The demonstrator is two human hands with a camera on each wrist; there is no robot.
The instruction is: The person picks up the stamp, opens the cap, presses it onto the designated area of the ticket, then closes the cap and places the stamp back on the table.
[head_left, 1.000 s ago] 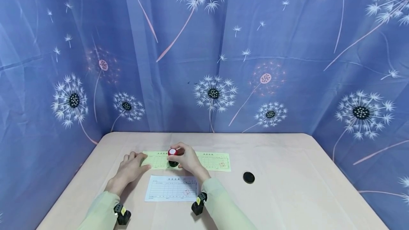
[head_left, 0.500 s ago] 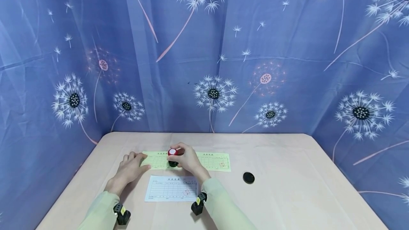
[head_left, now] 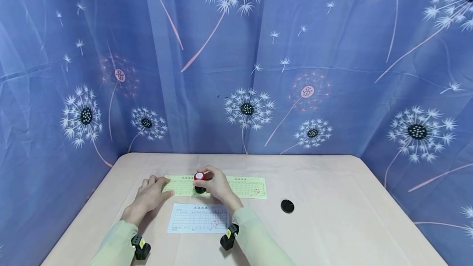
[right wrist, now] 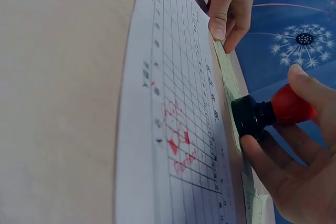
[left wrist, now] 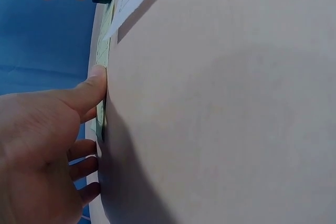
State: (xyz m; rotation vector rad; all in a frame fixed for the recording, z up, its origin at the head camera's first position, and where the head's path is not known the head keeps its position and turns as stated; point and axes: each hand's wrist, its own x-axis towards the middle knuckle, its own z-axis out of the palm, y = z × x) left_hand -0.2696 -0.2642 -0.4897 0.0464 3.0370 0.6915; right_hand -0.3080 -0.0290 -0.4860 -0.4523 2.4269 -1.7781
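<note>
My right hand (head_left: 218, 186) grips the red knob of a round stamp (head_left: 200, 176) with a black base. The stamp stands upright on a yellow-green printed form (head_left: 181, 186); its underside is hidden. In the right wrist view, thumb and fingers surround the stamp (right wrist: 291, 106). My left hand (head_left: 149, 198) presses the form's left end with thumb and fingertips. The left wrist view shows that thumb (left wrist: 97, 74) lying on the paper's edge. Farther right lies another yellow-green form (head_left: 245, 186) with a red mark; my right hand hides where the two meet.
A white printed form (head_left: 197, 218) with a red stamp mark lies nearer, partly beneath my right wrist. A round black cap (head_left: 287, 206) rests to the right on the pale tabletop (head_left: 332, 216). A blue dandelion-print curtain (head_left: 207, 106) hangs behind the table.
</note>
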